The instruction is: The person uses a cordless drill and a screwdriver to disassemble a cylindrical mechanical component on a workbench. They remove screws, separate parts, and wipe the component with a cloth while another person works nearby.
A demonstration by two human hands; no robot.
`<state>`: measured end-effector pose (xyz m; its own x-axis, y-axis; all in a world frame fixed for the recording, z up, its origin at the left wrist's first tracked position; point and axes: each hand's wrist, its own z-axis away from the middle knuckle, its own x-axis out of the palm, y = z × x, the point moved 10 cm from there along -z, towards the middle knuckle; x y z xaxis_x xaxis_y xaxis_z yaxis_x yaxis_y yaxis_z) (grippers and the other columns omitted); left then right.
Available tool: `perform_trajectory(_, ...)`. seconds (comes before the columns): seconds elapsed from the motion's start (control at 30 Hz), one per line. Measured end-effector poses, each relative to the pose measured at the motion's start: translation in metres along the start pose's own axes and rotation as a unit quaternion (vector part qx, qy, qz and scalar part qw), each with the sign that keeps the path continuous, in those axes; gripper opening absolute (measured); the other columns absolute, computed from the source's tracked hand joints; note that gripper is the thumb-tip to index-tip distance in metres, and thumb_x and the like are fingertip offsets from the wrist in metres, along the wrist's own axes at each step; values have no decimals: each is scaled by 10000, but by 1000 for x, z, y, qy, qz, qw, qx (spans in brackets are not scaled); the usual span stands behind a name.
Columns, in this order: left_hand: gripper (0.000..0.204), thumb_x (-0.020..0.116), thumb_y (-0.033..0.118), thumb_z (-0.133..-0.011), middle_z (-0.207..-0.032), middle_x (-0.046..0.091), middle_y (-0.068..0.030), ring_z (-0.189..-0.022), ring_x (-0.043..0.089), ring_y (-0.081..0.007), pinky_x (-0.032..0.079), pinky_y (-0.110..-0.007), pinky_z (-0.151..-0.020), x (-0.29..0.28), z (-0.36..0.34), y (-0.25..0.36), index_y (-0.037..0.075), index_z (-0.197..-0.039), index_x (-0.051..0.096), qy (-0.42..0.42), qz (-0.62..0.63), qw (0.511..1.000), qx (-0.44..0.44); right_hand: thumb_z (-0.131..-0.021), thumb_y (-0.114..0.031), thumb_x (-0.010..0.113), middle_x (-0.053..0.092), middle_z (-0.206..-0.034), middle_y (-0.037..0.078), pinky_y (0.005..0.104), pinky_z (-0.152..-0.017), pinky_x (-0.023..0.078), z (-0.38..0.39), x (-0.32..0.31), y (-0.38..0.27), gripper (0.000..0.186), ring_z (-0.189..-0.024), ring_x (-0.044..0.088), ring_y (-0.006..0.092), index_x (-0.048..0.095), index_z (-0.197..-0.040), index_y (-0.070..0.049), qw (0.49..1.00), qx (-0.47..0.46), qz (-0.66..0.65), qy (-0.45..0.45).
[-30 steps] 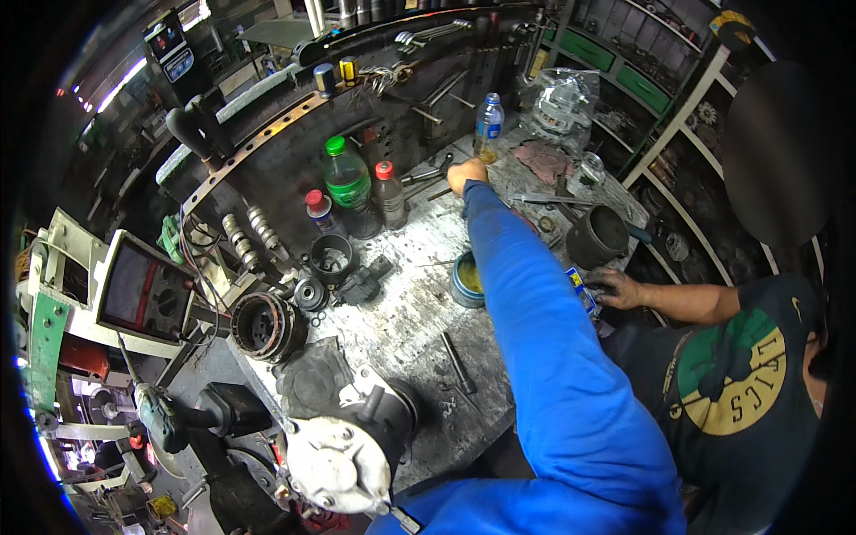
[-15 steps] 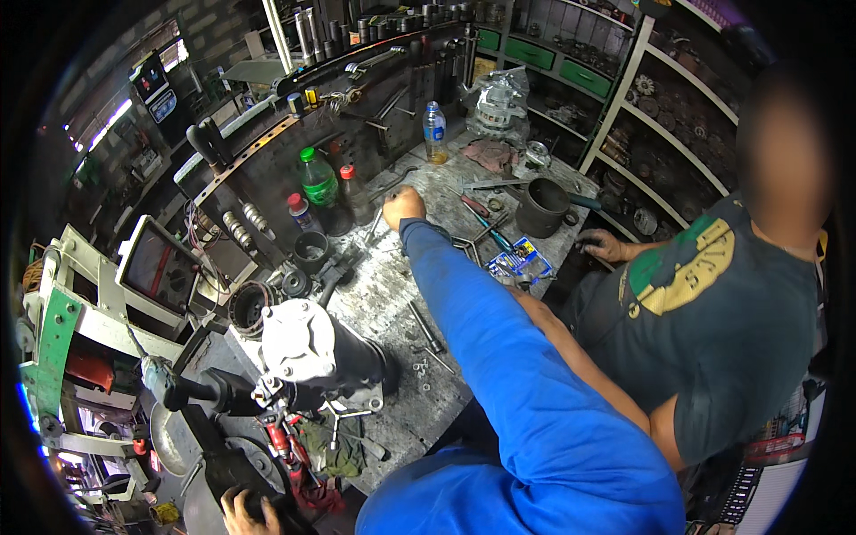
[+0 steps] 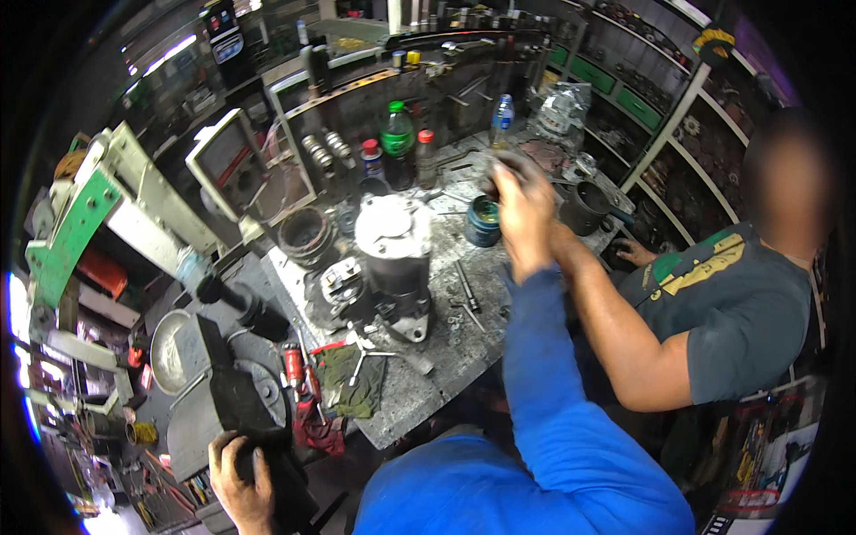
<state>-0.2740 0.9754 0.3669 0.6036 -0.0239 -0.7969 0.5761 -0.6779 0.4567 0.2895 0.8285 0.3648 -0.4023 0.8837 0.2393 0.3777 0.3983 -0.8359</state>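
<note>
My right hand (image 3: 523, 212), in a blue sleeve, is raised over the grey workbench (image 3: 428, 370) with its fingers curled. It is blurred, and I cannot tell if it holds anything. It hovers just right of a small round blue-green tin (image 3: 482, 222). To its left a black and silver motor unit (image 3: 392, 259) stands upright on the bench. My left hand (image 3: 237, 474) is low at the left and grips a black metal machine block (image 3: 234, 392) beside the bench.
A co-worker in a grey T-shirt (image 3: 740, 303) stands at the right, one hand (image 3: 635, 253) near a dark pot (image 3: 584, 207). A green bottle (image 3: 397, 134) and a clear bottle (image 3: 502, 116) stand at the back. A green rag (image 3: 352, 382) lies at the front edge.
My right hand has drawn back from the far side of the bench toward me and risen. My view has swung left, and my left hand now grips the black block.
</note>
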Motion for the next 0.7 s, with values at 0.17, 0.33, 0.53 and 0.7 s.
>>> perform_trajectory(0.17,196,766,65,-868,-1084,687,-199,-1022,681,-396,542,-458,-913,-9,7,-20,10,-1045,704,41,27,999,21,-992,14,675,706,-1041,59,244,-791,527,129,-1,-129,271,-891,651,103,672,-1261,45,986,-32,151,-60)
perform_trajectory(0.33,188,778,44,-842,-1075,701,-180,-995,691,-374,554,-451,-890,-11,4,-27,20,-1019,719,43,77,996,14,-946,-36,718,694,-1018,112,273,-730,530,198,20,-185,270,-847,651,136,681,-1194,63,985,-48,52,-159)
perform_trajectory(0.53,209,795,7,-804,-1074,698,-173,-991,688,-361,558,-438,-879,-24,6,-25,21,-1002,729,79,96,992,32,-914,-268,789,694,-980,165,426,-770,566,334,149,-82,401,-867,699,319,686,-1196,-3,792,67,209,-570)
perform_trajectory(0.7,235,801,9,-794,-1097,689,-187,-1019,675,-364,556,-445,-885,-32,14,-28,20,-1016,726,124,74,989,37,-899,-248,772,629,-1239,210,510,-926,560,429,223,22,458,-1138,665,408,666,-1313,-84,664,-8,339,-667)
